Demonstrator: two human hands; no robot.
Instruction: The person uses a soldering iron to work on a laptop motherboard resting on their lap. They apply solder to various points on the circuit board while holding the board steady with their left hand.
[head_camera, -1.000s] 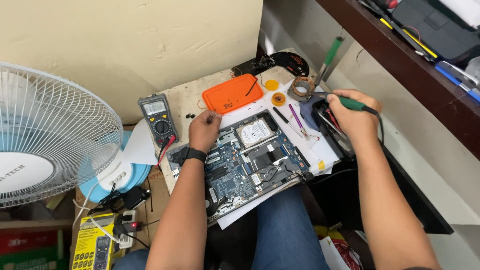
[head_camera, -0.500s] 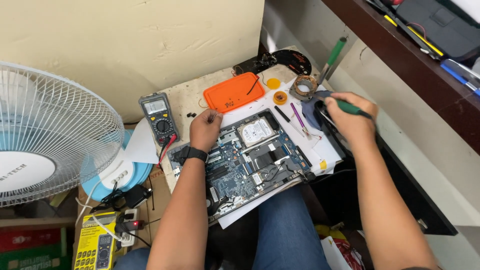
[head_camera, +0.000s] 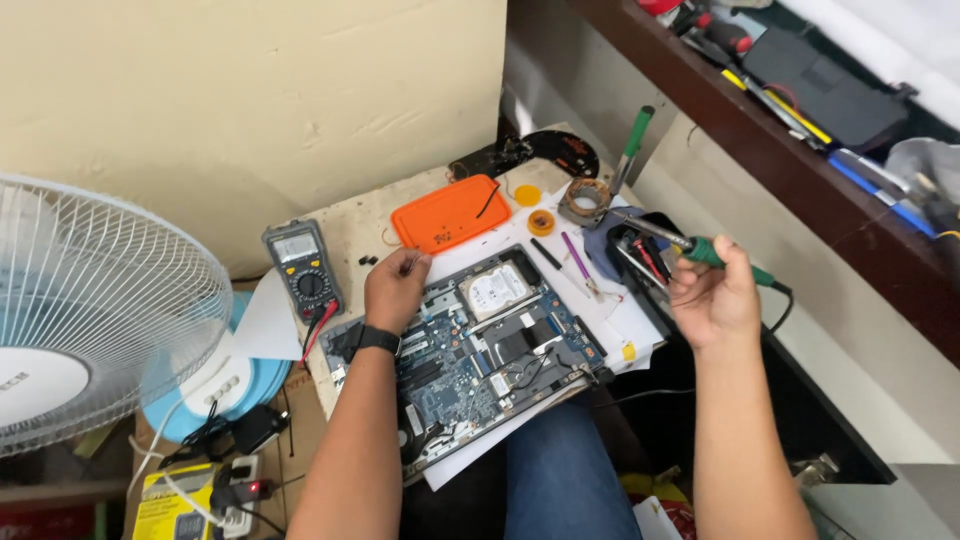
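An opened laptop base with its blue circuit board (head_camera: 480, 360) lies on white paper across my lap and a small board. My left hand (head_camera: 395, 288), a black watch on its wrist, rests at the board's upper left corner, fingers pinched together; whether a thin wire is in them is too small to tell. My right hand (head_camera: 712, 295) holds a green-handled soldering iron (head_camera: 700, 250) raised off to the right of the laptop, its metal tip pointing up-left. A silver hard drive (head_camera: 497, 290) sits in the laptop's upper part.
An orange tray (head_camera: 450, 213), a yellow-grey multimeter (head_camera: 302, 268) with red lead, solder spool (head_camera: 584, 201), small yellow tins and a purple tool (head_camera: 577, 258) lie around. A white fan (head_camera: 90, 310) stands left, a power strip (head_camera: 235, 492) below it. A cluttered dark shelf (head_camera: 800, 120) runs along the right.
My right hand has lifted the soldering iron and drawn it back from the tool holder toward the right. My left hand stays at the board's corner.
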